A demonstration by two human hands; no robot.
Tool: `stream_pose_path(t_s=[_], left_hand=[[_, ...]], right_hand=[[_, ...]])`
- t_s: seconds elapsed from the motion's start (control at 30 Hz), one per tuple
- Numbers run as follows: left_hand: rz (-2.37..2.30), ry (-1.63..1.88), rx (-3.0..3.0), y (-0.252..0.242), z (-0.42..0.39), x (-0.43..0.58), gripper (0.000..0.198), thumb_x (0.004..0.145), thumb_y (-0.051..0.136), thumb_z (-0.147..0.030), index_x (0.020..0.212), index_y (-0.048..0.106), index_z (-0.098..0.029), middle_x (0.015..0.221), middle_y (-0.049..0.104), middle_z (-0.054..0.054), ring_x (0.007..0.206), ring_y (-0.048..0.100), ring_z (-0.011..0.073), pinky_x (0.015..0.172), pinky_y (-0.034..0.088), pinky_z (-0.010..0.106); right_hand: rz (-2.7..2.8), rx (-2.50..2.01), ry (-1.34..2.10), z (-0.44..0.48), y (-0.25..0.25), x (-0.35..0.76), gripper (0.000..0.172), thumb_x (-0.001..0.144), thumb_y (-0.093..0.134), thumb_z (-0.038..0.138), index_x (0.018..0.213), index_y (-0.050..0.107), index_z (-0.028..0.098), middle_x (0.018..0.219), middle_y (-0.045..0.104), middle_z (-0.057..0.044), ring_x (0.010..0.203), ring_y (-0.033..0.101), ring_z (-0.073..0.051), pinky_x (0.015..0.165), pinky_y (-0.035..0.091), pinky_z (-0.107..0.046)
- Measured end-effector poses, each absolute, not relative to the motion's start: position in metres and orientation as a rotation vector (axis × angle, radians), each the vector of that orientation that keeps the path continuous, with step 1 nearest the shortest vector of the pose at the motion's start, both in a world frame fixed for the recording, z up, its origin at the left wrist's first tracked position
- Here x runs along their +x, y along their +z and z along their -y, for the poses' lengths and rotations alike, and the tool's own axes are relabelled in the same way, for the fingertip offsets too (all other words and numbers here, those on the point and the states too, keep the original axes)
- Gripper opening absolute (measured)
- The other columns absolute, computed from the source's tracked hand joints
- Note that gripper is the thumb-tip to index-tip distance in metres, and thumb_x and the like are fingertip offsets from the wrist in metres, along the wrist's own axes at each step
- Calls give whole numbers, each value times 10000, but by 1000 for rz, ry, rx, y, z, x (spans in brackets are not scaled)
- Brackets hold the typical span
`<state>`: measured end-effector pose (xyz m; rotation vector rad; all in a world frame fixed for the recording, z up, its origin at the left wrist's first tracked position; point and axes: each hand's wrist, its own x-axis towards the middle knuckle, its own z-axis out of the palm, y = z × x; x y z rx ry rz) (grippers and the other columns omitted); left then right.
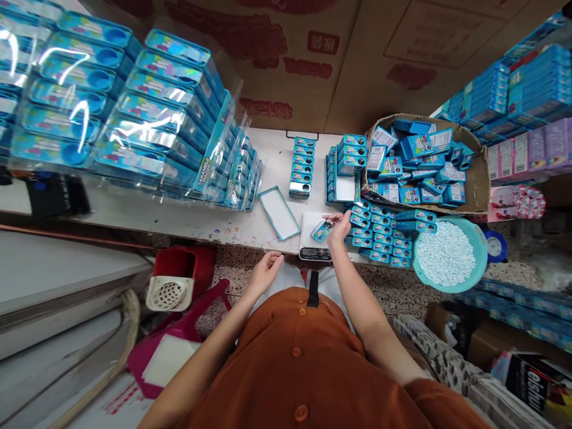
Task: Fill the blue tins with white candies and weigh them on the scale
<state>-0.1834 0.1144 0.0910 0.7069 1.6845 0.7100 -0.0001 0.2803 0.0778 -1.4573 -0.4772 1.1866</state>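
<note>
My right hand [339, 229] is at a small blue box [320, 232] on the white scale [308, 239]; whether it's pinched, can't tell. Left hand [267, 271] empty, loosely curled. Display tray [347, 188] part-filled; shallow tray [280, 213] shows white bottom; carton [481, 187] of loose boxes [417, 146] seemingly left.

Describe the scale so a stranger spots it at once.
Start at the white table, along its front edge. The flat white scale sits there, by the right hand. Unlike the blue-rimmed tray to its left, it has a dark panel.
</note>
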Motion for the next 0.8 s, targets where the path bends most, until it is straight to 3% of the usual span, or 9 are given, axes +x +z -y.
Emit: stream_pose_path(t_s=[0.5,0.67,0.8], left_hand=[[-1684,727,762,86,-112,-176,423,769,564,-567,966,592,-194,881,683,61,851,645,198,795,487,327],[-1714,732,732,83,-115,-170,463,739,576,-600,957,591,-192,886,683,67,856,644,205,789,482,324],[-1762,732,706,81,-117,-161,479,745,562,-620,957,589,-192,886,684,70,869,643,210,787,476,324]], right_hand=[[433,-1480,1143,-274,73,35,531,843,394,645,595,538,198,533,574,14,558,613,-115,640,519,-263],[526,-1562,942,-257,75,97,490,836,415,619,615,545,202,571,582,8,559,610,-123,629,516,-270],[548,-1797,596,-232,77,198,447,856,375,570,658,548,208,615,581,-5,584,594,-135,616,495,-272]])
